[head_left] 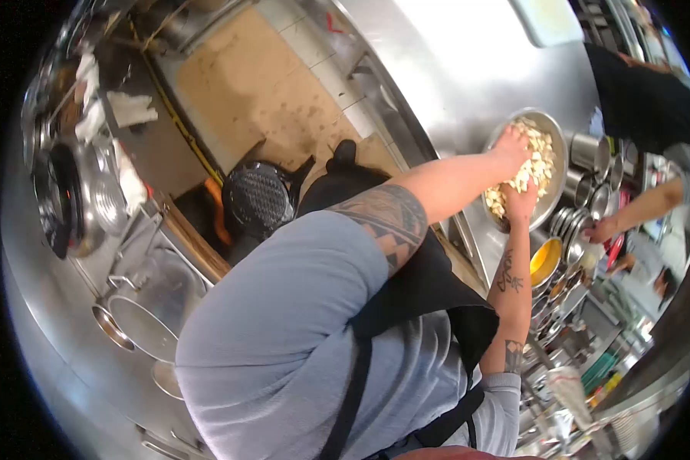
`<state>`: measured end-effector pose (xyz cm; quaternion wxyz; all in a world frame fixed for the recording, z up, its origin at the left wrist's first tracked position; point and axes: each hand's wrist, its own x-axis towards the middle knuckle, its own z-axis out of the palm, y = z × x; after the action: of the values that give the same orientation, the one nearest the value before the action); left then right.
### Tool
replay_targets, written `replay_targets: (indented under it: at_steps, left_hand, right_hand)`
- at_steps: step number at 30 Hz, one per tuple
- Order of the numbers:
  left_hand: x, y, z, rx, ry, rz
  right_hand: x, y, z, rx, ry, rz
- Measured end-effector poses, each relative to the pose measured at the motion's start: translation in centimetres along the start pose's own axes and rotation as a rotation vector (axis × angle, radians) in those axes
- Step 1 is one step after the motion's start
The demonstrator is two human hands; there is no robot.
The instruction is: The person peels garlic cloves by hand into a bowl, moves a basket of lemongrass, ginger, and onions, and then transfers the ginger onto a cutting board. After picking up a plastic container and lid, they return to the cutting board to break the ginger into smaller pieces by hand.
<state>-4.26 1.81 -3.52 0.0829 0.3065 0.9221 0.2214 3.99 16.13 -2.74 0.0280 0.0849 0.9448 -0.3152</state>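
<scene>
A round metal bowl (pixel 557 157) stands on the steel counter, filled with pale chopped food pieces (pixel 543 167); their exact kind is not clear. Both bare hands are inside it, at the pieces. My left hand (pixel 513 149) comes in over the near rim, its fingers partly sunk in the heap. Beside it, my right hand (pixel 520 202) dips into the pieces from the lower side of the bowl. The fingertips of both hands are buried, so I cannot see how far they are closed.
Steel counter (pixel 452 46) extends beyond the bowl, with a white board (pixel 546 21) at its far end. Metal pots (pixel 589 152) and a container of yellow liquid (pixel 545 261) stand close by. A co-worker's arm (pixel 640 211) reaches in from the right. A black pan-like object (pixel 257 195) is low behind me.
</scene>
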Motion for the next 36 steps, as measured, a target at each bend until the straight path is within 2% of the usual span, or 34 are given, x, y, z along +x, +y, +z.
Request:
replay_targets:
  at_steps: [1,6,9,19,22,25,28,32,36]
  left_hand:
    - [0.2,0.0,0.1,-0.001,-0.013,-0.002]
    - [0.0,0.1,-0.3,0.014,-0.022,0.013]
    - [0.1,0.3,0.0,-0.017,-0.005,-0.010]
    - [0.2,0.0,-0.7,-0.054,-0.054,0.011]
    - [0.5,0.1,-0.2,-0.046,-0.042,0.008]
    - [0.8,0.2,0.5,-0.041,-0.013,-0.001]
    - [0.9,0.5,1.2,-0.039,0.059,-0.032]
    - [0.9,-0.1,0.4,-0.096,-0.031,0.011]
    - [0.1,-0.1,-0.4,-0.095,0.030,-0.001]
  right_hand:
    - [0.0,1.7,0.5,-0.079,0.073,0.018]
    - [-0.3,-0.8,0.2,0.040,-0.013,0.121]
    - [0.4,3.4,0.5,-0.083,0.051,0.053]
    - [-0.1,1.8,0.5,-0.128,0.052,-0.013]
    - [-0.1,1.2,0.6,-0.072,0.035,0.049]
    - [-0.1,-0.1,0.7,-0.045,0.046,0.010]
    - [-0.3,-1.2,0.8,-0.148,0.092,0.008]
    - [-0.6,-3.2,0.5,-0.148,0.038,0.117]
    - [-0.1,0.3,0.7,-0.152,0.094,0.020]
